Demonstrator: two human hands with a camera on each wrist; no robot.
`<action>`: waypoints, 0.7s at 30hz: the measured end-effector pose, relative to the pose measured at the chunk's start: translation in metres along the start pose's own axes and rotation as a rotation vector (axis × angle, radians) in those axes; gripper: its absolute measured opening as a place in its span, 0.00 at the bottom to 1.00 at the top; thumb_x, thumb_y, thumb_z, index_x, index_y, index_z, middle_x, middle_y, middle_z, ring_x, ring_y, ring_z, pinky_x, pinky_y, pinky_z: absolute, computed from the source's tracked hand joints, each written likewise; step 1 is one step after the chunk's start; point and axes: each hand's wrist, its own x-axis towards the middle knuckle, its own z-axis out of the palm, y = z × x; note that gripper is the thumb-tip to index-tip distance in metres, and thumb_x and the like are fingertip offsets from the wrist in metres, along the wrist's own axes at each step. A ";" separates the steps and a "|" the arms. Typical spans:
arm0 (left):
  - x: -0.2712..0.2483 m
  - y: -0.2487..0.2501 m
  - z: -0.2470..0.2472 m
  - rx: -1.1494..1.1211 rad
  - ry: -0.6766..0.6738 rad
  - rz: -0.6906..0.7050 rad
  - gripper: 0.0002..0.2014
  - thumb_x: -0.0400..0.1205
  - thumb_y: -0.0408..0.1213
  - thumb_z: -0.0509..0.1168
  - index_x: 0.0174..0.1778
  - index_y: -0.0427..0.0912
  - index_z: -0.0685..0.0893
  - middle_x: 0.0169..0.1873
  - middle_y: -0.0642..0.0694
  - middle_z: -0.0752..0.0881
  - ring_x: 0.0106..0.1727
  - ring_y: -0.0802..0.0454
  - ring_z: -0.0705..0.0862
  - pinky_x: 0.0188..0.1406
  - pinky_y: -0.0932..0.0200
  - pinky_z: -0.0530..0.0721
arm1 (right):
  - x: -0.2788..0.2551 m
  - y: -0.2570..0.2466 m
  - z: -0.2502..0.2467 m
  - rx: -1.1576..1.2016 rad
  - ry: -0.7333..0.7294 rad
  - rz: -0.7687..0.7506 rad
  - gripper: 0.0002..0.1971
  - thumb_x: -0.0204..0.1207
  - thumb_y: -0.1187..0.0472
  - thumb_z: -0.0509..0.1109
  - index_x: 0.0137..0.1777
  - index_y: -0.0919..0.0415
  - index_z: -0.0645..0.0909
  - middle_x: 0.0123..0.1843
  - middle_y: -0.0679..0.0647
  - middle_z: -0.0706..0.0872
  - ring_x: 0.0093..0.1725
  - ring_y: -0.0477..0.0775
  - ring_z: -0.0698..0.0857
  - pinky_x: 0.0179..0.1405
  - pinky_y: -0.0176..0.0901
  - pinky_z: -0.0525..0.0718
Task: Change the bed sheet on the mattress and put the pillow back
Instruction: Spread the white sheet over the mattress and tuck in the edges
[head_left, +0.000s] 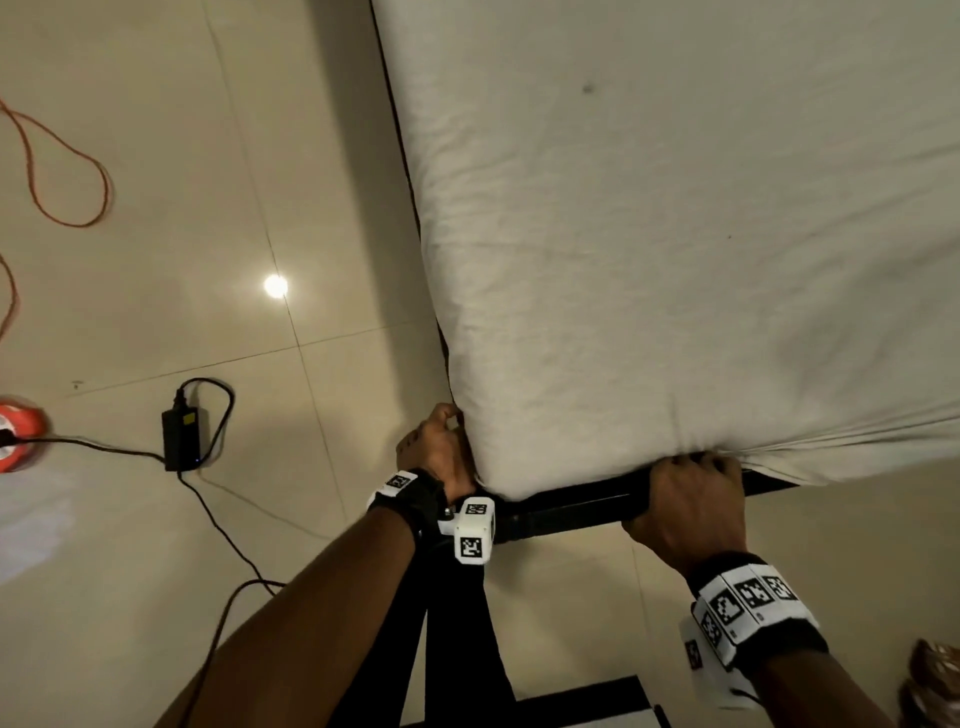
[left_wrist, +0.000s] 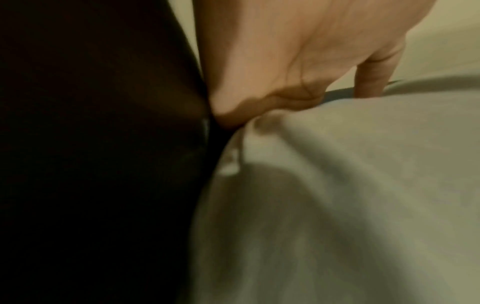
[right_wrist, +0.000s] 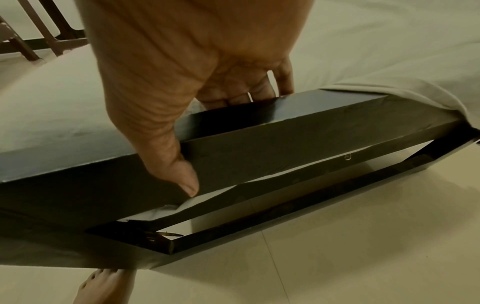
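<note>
Floor: we see large glossy cream tiles (head_left: 156, 322) with thin grout lines.
Light: we see one round lamp reflection (head_left: 275, 286) on the tiles.
Cables: we see an orange cord (head_left: 67, 171) looped at left and a black power adapter (head_left: 181, 439) with its lead nearby.
Furniture: we see dark wooden chair legs (right_wrist: 49, 30) beyond the bed.

Your head view is dim and warm-toned, with one round glare spot (head_left: 276, 286) on the glossy floor (head_left: 156, 312) from a lamp overhead. The bed (head_left: 675, 208) casts a soft shadow along its left side. Straight lines bow toward the edges. Your left wrist view is badly blurred and half black. Your right wrist view is sharper, murky beneath the bed frame (right_wrist: 285, 144).
</note>
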 end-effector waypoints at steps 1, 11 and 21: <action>0.005 0.002 -0.002 0.024 -0.063 -0.010 0.14 0.75 0.52 0.62 0.34 0.46 0.82 0.41 0.42 0.88 0.50 0.40 0.84 0.67 0.43 0.76 | 0.000 0.001 0.001 0.003 0.013 -0.010 0.18 0.42 0.50 0.80 0.25 0.61 0.79 0.26 0.63 0.83 0.32 0.65 0.83 0.47 0.56 0.74; 0.011 0.030 -0.010 0.554 0.214 0.031 0.42 0.75 0.77 0.57 0.66 0.42 0.84 0.53 0.39 0.89 0.46 0.44 0.88 0.43 0.51 0.89 | 0.002 -0.002 -0.015 0.045 0.055 -0.088 0.19 0.35 0.57 0.84 0.21 0.60 0.76 0.19 0.61 0.79 0.23 0.63 0.80 0.44 0.58 0.77; 0.005 0.037 -0.013 0.597 0.084 -0.060 0.29 0.81 0.72 0.51 0.38 0.49 0.81 0.29 0.49 0.81 0.31 0.49 0.75 0.33 0.57 0.71 | -0.001 0.000 -0.016 0.073 0.038 -0.052 0.19 0.35 0.58 0.85 0.20 0.61 0.78 0.19 0.62 0.80 0.22 0.63 0.82 0.42 0.56 0.80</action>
